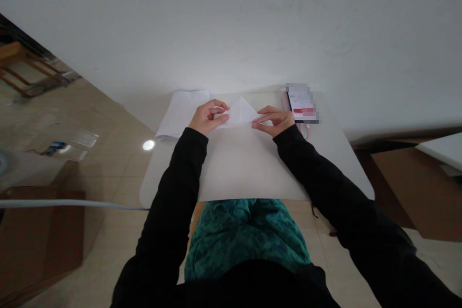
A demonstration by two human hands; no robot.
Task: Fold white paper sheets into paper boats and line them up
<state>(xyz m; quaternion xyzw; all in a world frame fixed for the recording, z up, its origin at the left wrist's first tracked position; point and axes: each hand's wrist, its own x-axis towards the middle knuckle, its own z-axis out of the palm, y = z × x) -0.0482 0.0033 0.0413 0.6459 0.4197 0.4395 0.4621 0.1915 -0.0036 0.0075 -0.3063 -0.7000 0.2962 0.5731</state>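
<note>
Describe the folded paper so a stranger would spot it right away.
Start at the white table by the wall. Near its far edge, the left hand and right hand hold the folded paper between them. Its pointed far tip sets it apart from the other paper at left and the phone at right.

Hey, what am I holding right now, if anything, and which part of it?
White folded paper: your left hand has its left end, your right hand its right end, below the pointed top.
</note>
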